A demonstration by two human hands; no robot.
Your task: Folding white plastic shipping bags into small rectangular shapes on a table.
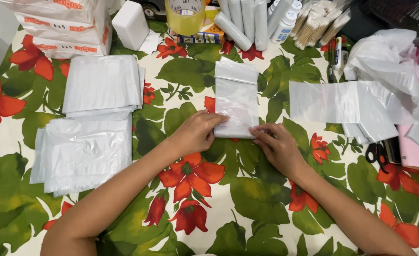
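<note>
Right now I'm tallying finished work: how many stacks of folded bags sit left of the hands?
2: one stack of folded bags near the boxes, a second stack below it beside the left arm. Sheets within each can't be counted.

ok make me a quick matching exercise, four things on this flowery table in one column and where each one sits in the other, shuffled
Things:
1. folded plastic bag
2. scissors
3. tape roll
4. stacks of flat plastic bags

Places:
A. far edge of the table, near the top middle of the view
B. left side of the table, two piles one behind the other
C. centre, its near end under the fingers of the left hand and right hand
D. right side, beside a pink flat item

Pairs: 1-C, 2-D, 3-A, 4-B
</note>
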